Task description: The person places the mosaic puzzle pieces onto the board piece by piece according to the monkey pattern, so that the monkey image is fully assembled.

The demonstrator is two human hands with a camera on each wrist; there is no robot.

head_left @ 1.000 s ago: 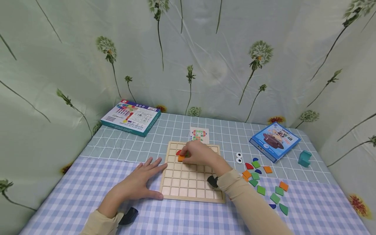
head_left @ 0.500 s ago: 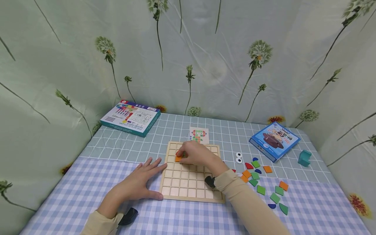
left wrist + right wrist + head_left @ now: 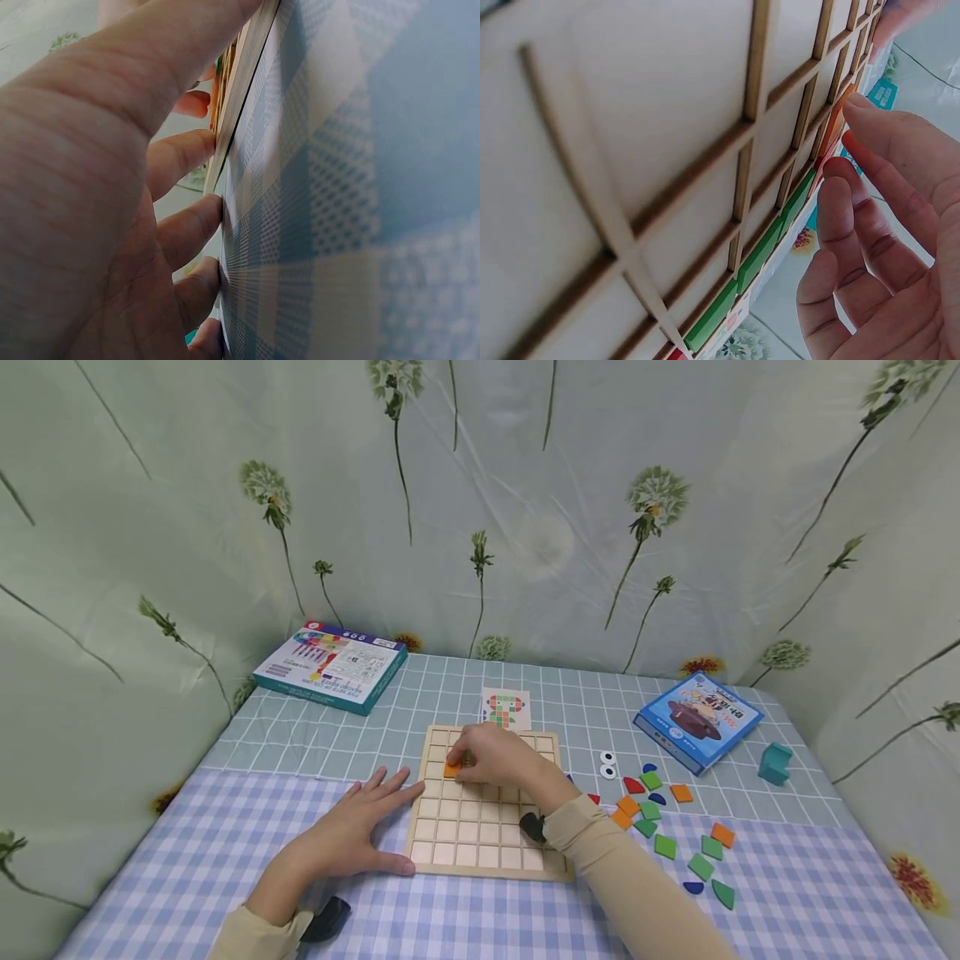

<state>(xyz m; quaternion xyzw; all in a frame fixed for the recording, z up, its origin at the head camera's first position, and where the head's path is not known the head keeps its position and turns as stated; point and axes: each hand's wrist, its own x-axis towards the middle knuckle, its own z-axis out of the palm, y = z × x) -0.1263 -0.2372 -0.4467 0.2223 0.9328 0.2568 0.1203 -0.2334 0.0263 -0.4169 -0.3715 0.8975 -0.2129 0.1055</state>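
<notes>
Pinching one orange square tile [image 3: 452,771] at the far-left part of a gridded wooden board [image 3: 487,831], the right hand [image 3: 497,757] shows in the head view; four loose orange squares [image 3: 682,793] and two round eye discs [image 3: 607,758] lie on the tabletop [image 3: 292,747]. In the left wrist view, the left hand [image 3: 105,202] spreads its fingers by the board's edge, over checked cloth [image 3: 292,180]. In the right wrist view, the thumb tip meets the flat tile, near green tiles [image 3: 712,316].

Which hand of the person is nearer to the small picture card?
The right hand, over the far part of the wooden board, just in front of the picture card. The left hand is farther away, at the board's left edge.
</notes>
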